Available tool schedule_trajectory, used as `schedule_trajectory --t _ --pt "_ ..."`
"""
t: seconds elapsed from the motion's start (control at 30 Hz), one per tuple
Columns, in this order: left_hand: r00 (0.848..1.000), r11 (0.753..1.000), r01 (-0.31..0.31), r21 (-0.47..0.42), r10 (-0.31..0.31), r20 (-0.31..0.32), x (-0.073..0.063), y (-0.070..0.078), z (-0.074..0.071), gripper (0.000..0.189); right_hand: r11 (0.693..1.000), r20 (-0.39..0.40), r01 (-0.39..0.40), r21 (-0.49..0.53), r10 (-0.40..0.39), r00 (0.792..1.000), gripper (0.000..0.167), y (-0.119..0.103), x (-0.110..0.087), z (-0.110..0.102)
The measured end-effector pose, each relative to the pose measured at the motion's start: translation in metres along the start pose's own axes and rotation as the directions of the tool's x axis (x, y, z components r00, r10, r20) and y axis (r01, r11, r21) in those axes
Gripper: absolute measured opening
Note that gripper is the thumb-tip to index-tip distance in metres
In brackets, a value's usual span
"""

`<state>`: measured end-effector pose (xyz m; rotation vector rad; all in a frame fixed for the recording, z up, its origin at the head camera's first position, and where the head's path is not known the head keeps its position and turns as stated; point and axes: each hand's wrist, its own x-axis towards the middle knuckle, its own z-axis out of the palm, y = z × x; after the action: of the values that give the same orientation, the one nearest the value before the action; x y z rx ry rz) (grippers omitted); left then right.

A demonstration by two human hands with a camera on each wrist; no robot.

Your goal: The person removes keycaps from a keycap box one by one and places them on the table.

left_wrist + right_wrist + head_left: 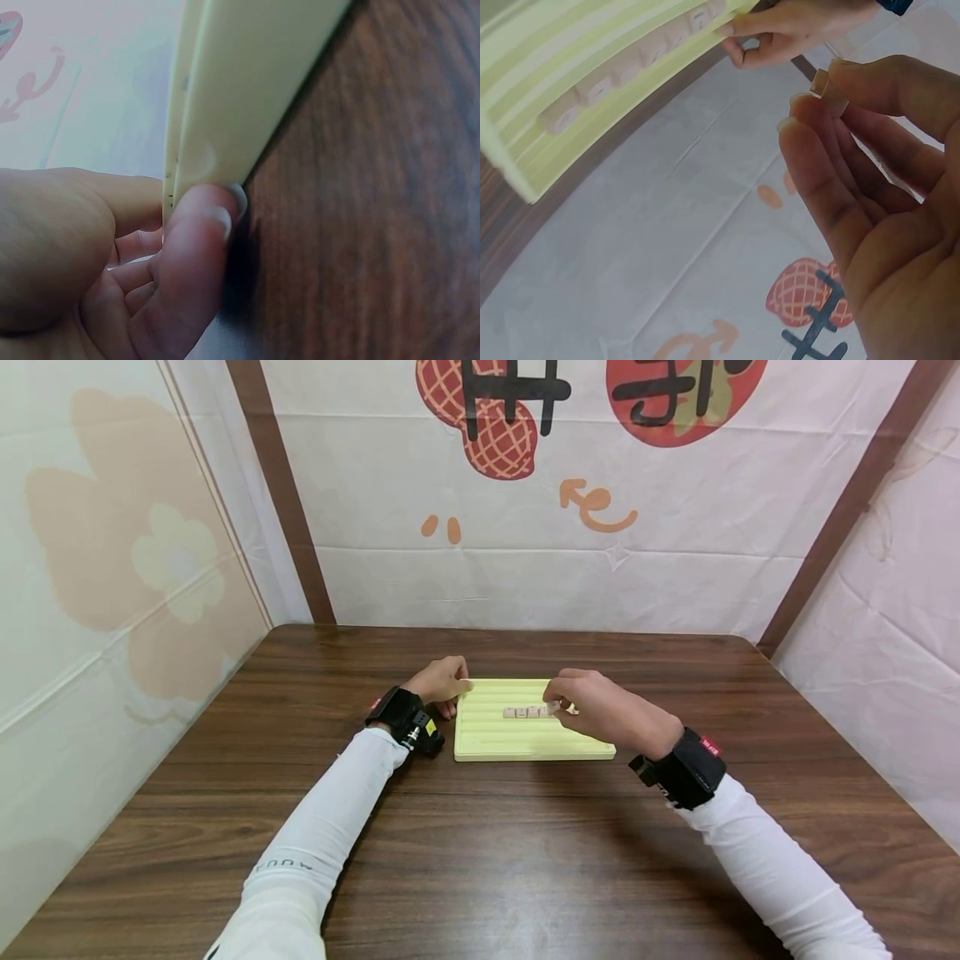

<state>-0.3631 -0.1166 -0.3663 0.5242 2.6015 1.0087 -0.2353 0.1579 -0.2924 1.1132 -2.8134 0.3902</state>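
A pale yellow ridged tray lies on the table, with a short row of light keycaps in one of its grooves. At the tray's left end, my left hand grips the edge; in the left wrist view its curled fingertips press the outer side wall. Over the right part of the tray, my right hand pinches one small beige keycap between thumb and fingers. That keycap is clear of the tray in the right wrist view. The right hand hides part of the tray in the head view.
The dark wood-grain table spreads around the tray. Behind it hangs a white printed cloth, with more cloth at both sides. Black cameras are strapped on both wrists.
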Motion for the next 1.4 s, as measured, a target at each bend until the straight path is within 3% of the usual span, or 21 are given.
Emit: schedule_trajectory --t 0.93,1.2,1.4 --pt "1.0 1.0 0.008 0.022 -0.008 -0.001 -0.002 0.004 0.0 0.018 0.976 -0.002 0.211 -0.047 -0.212 0.977 0.007 -0.027 0.028 0.019" --pt "0.999 0.999 0.032 0.021 -0.032 0.002 0.004 0.003 0.001 0.019 0.973 0.052 0.216 -0.077 -0.212 0.976 0.009 -0.041 0.037 0.026" --pt "1.0 0.999 0.031 0.012 -0.031 0.001 0.004 0.002 0.0 0.019 0.963 0.067 0.26 -0.072 -0.256 0.964 0.01 -0.049 0.047 0.042"
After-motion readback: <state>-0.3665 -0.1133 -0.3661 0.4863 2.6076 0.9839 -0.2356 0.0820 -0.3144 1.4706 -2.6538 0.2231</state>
